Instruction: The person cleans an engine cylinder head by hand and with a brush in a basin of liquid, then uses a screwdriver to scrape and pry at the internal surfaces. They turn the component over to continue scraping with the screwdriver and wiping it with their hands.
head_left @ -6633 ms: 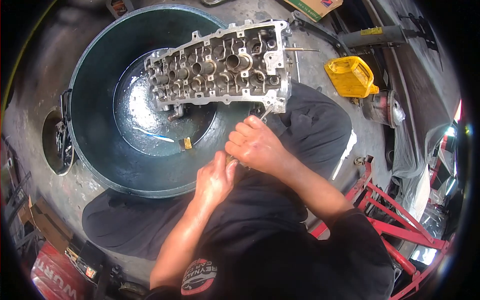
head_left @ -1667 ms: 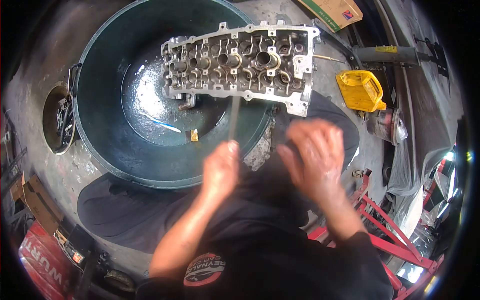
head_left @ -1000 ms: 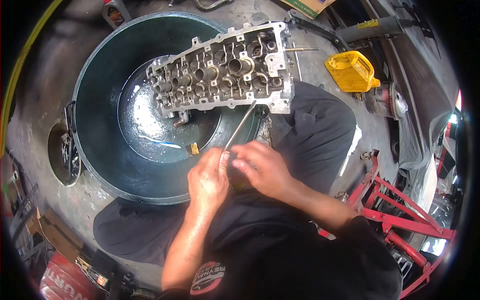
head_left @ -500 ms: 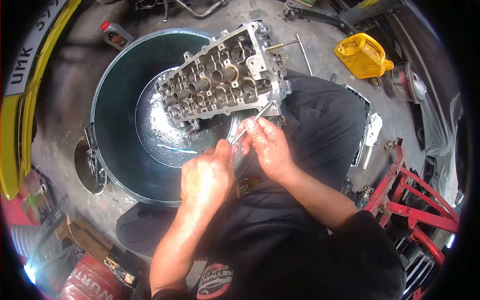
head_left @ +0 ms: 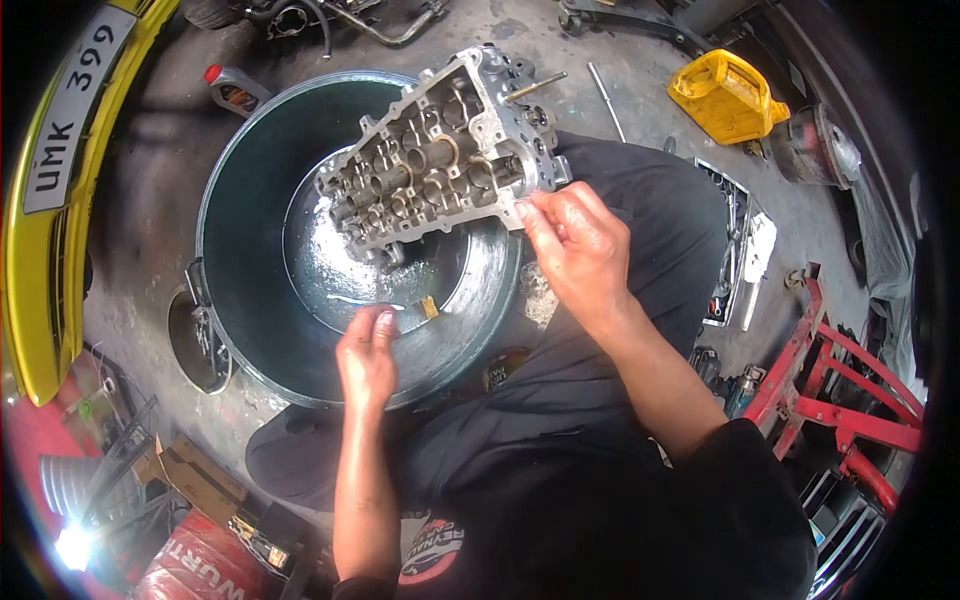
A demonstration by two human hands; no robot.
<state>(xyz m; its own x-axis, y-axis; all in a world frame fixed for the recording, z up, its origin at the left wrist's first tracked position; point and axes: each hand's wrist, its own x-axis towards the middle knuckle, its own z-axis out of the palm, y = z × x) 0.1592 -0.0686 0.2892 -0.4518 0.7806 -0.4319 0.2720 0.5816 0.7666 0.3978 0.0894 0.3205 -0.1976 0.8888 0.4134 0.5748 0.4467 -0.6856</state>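
Note:
A metal cylinder head [head_left: 430,160] rests tilted over the rim of a large dark green drum [head_left: 232,230], its valve side facing up. A brass-coloured rod [head_left: 537,86] sticks out of its far end. My right hand [head_left: 583,245] is closed at the near corner of the head, thumb and forefinger pressed to the metal. Over the drum's near side is my left hand [head_left: 367,355], fingers pinched together, apart from the head; whatever it may hold is hidden. Beyond its fingertips lies a brush-like thing with a yellowish end [head_left: 430,307].
A yellow jug [head_left: 725,97] and a silver rod [head_left: 606,102] are on the floor at the upper right. An open tool case [head_left: 730,240] lies beside my leg. A red metal frame [head_left: 830,400] stands at right, an oil bottle [head_left: 237,90] behind the drum.
Both hands held a thin metal tool at the head's corner; it no longer shows. My left hand has drawn away left and down. My right hand has moved up to the corner.

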